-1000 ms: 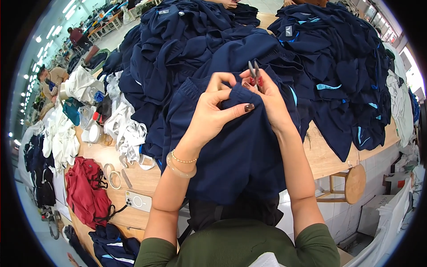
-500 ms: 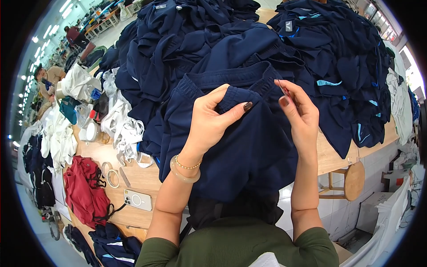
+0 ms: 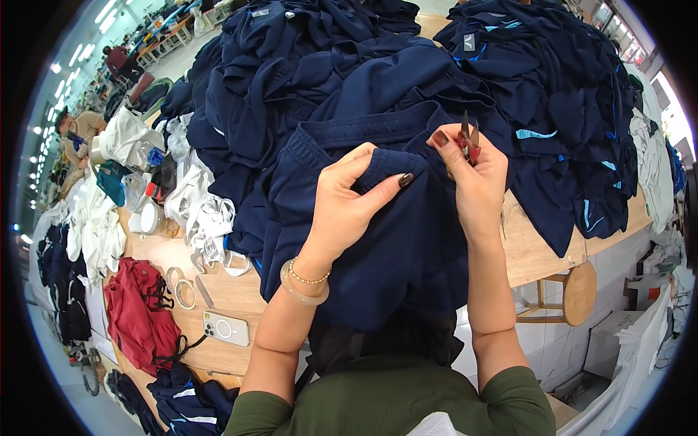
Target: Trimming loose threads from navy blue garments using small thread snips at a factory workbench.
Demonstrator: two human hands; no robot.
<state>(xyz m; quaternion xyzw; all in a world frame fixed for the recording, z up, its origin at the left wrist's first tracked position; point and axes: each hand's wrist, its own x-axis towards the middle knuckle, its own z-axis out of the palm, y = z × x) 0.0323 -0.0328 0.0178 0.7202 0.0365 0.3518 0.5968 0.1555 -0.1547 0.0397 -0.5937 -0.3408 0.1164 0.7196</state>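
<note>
One navy garment [image 3: 371, 254] hangs at the desk's [image 3: 538, 254] near edge: I see the left hand [image 3: 345, 196] pinching its waistband [image 3: 396, 166]; the right hand [image 3: 476, 171], gripping red-handled snips [image 3: 463, 138], is back inward, so both now attend the band; its fingertip contact I cannot tell.

The garment [image 3: 371, 254] mid-frame is plain navy, like the upper-centre pile [image 3: 283, 87]; the upper-right pile [image 3: 567, 102] is navy too, broken by light-blue strips [image 3: 536, 134]. Right of centre, the snips [image 3: 473, 154] show red handles and dark grey blades. At lower left lie a plain red bag [image 3: 142, 312] and a whitish phone [image 3: 226, 329] with a white ring pattern, on a pale-brown wood-grained table [image 3: 236, 294]. The shirt [image 3: 385, 396] at bottom centre is dark green.
</note>
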